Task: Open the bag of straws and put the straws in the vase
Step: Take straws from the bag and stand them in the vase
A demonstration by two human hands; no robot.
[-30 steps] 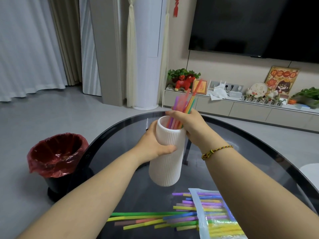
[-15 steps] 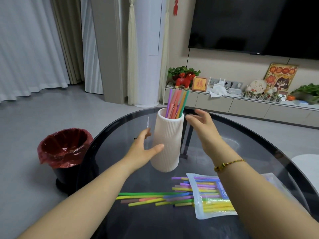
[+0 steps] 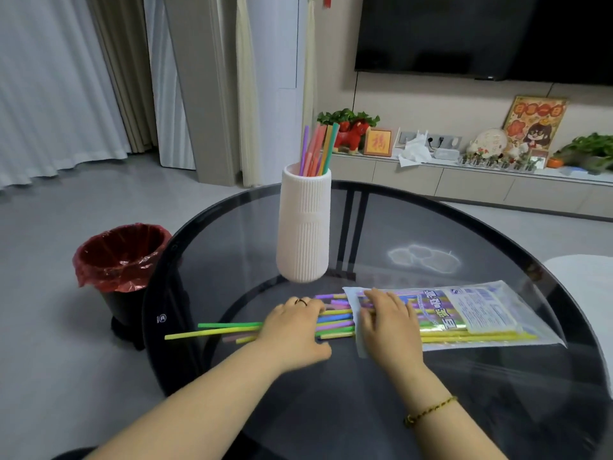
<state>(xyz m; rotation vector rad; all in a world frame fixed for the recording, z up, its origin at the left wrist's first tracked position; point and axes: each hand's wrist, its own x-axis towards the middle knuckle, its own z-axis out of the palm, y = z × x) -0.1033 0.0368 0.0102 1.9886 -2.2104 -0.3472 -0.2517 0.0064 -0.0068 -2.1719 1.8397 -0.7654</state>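
A white ribbed vase (image 3: 303, 227) stands upright on the round dark glass table (image 3: 414, 227), with several coloured straws (image 3: 316, 151) sticking out of its top. Nearer to me, loose straws (image 3: 225, 328) lie in a flat pile that runs into the open end of a clear printed straw bag (image 3: 471, 313). My left hand (image 3: 295, 327) lies palm down over the pile, fingers and thumb curled around the straws. To its right, my right hand (image 3: 388, 323) rests flat on the bag's open end with fingers spread. Both hands are well clear of the vase.
A black bin with a red liner (image 3: 121, 257) stands on the floor left of the table. Behind the table, a low cabinet (image 3: 464, 184) with ornaments runs along the wall under a television (image 3: 481, 34). A white seat edge (image 3: 590, 287) shows at the right.
Both hands have let go of the vase and dropped to the straws and bag near me. The vase stands alone with its straws inside. The camera has tilted down.
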